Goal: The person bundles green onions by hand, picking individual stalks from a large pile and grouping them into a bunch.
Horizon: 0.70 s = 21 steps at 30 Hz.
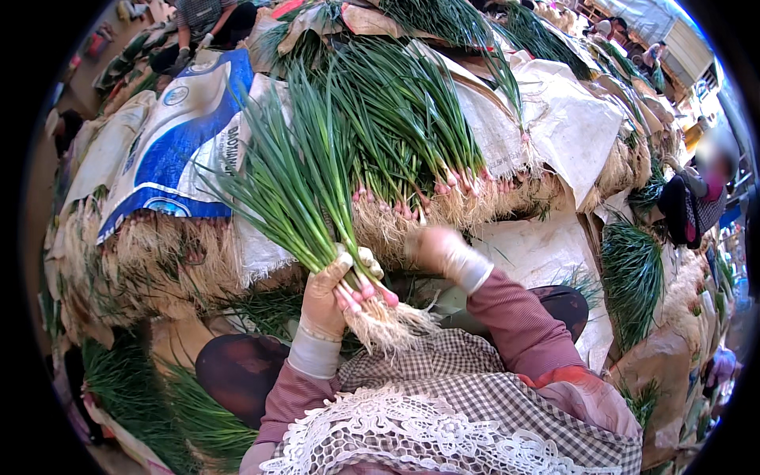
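A bunch of green garlic, with long green leaves, pinkish bulbs and pale stringy roots, leans up and to the left. My gloved left hand is wrapped round its stems just above the bulbs, with the roots hanging over my lap. To the right, my gloved right hand is smeared by motion near the roots of the heap, so I cannot make out its fingers or anything in them. In front of me lies a thick heap of more green garlic, its bulbs and roots facing me.
A blue and white woven sack covers the heap at left; a white sheet covers its right part. Loose greens lie at right and more greens at lower left. Other people sit around the edges.
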Available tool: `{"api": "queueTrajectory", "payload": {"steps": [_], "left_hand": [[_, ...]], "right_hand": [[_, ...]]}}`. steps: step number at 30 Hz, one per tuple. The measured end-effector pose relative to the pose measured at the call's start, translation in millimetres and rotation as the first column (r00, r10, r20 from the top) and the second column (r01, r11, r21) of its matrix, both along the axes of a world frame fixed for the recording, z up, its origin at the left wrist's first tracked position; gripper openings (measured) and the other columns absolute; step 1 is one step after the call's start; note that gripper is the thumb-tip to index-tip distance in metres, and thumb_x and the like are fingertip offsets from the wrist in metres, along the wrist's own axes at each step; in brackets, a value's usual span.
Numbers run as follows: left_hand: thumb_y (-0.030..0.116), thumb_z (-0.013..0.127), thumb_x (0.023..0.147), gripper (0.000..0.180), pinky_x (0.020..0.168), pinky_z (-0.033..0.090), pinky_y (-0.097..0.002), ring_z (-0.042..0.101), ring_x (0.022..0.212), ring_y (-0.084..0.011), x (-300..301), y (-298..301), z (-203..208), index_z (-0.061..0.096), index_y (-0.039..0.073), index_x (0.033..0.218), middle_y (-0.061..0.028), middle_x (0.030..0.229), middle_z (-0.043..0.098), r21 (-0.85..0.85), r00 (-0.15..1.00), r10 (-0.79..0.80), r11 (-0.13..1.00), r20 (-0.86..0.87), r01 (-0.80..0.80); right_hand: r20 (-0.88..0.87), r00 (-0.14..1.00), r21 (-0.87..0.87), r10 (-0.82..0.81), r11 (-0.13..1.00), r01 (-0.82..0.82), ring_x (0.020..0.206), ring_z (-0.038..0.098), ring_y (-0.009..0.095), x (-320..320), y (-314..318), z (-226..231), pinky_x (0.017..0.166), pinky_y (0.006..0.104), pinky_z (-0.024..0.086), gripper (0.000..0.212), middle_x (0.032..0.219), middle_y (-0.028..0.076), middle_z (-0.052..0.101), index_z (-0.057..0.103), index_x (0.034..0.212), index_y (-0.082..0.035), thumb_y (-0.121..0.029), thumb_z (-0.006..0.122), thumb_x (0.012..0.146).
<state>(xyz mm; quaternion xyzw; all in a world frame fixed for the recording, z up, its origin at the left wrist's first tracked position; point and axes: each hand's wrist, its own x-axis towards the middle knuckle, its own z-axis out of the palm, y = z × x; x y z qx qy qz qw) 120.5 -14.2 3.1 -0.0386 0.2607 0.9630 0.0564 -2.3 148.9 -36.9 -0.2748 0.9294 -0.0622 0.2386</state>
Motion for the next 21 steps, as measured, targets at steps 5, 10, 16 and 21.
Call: {"api": "queueTrajectory", "payload": {"steps": [5,10,16,21], "left_hand": [[0.019,0.043,0.080,0.025,0.051,0.050,-0.0434,0.056,0.056,-0.0254,-12,6,-25,0.046,-0.004,0.091,-0.0145,0.072,0.053,-0.042,0.999,0.008,0.999,0.032,-0.007],[0.018,0.049,0.078,0.025,0.057,0.050,-0.0383,0.056,0.064,-0.0253,-3,-5,-14,0.046,-0.004,0.090,-0.0151,0.077,0.054,-0.027,0.995,0.099,0.995,-0.033,-0.100],[0.017,0.051,0.077,0.024,0.050,0.051,-0.0433,0.057,0.054,-0.0298,-11,-9,-14,0.048,-0.005,0.087,-0.0184,0.072,0.054,-0.133,0.989,0.131,0.984,0.063,-0.122],[0.023,0.042,0.082,0.031,0.053,0.049,-0.0453,0.057,0.058,-0.0355,-18,-3,-39,0.048,-0.006,0.089,-0.0169,0.070,0.054,-0.004,0.981,0.096,0.995,0.169,-0.097]], "right_hand": [[-0.355,0.849,-0.051,-0.391,0.915,0.400,0.071,0.056,0.023,-78,5,37,0.065,0.0347,0.045,0.018,0.077,0.008,0.058,0.054,0.088,-0.008,-0.023,0.049,0.079],[-0.433,0.848,-0.243,-0.305,0.946,0.217,0.070,0.056,0.022,-48,-2,12,0.064,0.0336,0.045,0.019,0.080,0.010,0.057,0.052,0.093,-0.010,-0.021,0.049,0.079],[-0.472,0.863,-0.413,-0.179,0.910,-0.038,0.073,0.055,0.021,-32,-1,0,0.065,0.0322,0.046,0.024,0.082,0.010,0.055,0.052,0.092,-0.010,-0.028,0.052,0.076],[-0.488,0.817,-0.022,-0.309,0.939,0.342,0.068,0.053,0.017,-72,22,43,0.065,0.0286,0.044,0.019,0.078,0.007,0.056,0.055,0.082,-0.008,-0.026,0.054,0.075]]}}
